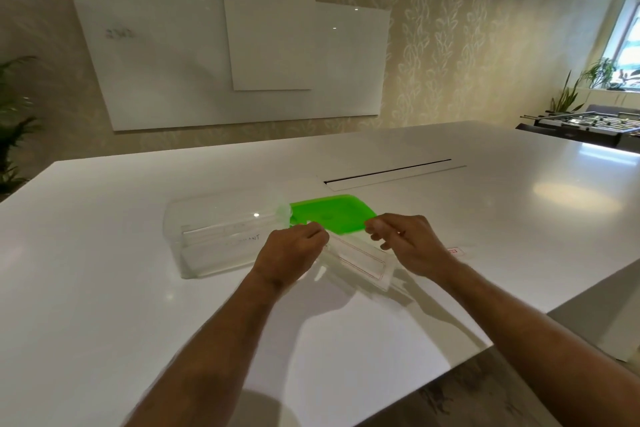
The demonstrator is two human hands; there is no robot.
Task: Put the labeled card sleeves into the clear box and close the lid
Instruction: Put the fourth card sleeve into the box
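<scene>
A clear box (207, 218) lies open on the white table (104, 288), with a labeled sleeve (239, 238) inside it. Its green lid (332, 215) rests on the table to the box's right. Just in front of the lid, my left hand (291, 253) and my right hand (412, 246) pinch the two ends of a clear card sleeve (360, 262) with a red-outlined label, held slightly above the table. Another sleeve with a red label (454, 251) lies on the table, peeking out behind my right wrist.
A long cable slot (388, 172) runs across the table behind the lid. Whiteboards (207, 55) hang on the far wall. A foosball table (588, 123) stands at the right, beyond the table's edge, and plants stand at the left and by the window.
</scene>
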